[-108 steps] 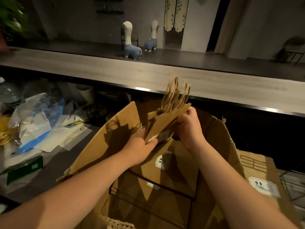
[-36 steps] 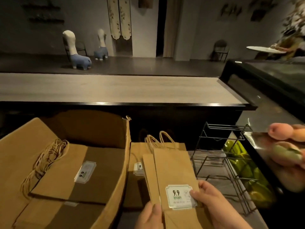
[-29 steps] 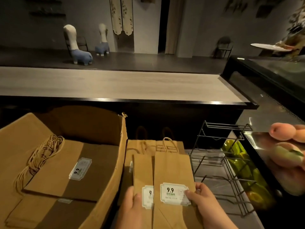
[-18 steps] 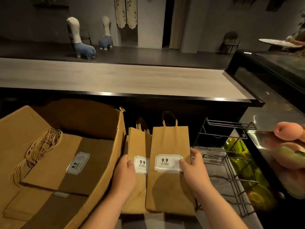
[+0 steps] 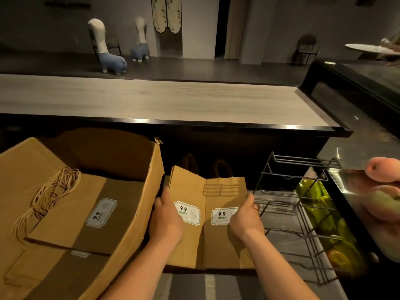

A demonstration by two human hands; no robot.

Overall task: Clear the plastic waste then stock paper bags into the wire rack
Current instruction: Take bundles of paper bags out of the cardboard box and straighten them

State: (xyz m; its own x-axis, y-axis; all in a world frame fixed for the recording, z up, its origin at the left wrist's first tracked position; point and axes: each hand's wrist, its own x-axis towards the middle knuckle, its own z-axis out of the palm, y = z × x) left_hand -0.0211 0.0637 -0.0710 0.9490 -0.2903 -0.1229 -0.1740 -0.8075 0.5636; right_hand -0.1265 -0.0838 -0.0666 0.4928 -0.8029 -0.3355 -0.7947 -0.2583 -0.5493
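Head view: left hand (image 5: 165, 219) and right hand (image 5: 244, 219) each grip the side edges of upright flat brown paper bags (image 5: 207, 217) between open cardboard box (image 5: 138, 204) holding more bags and black wire rack (image 5: 298, 213).

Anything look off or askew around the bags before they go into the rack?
Mostly tidy. The cardboard box has a torn, frayed top corner, and the held paper bags are fanned apart, not squared. The wire rack looks intact.
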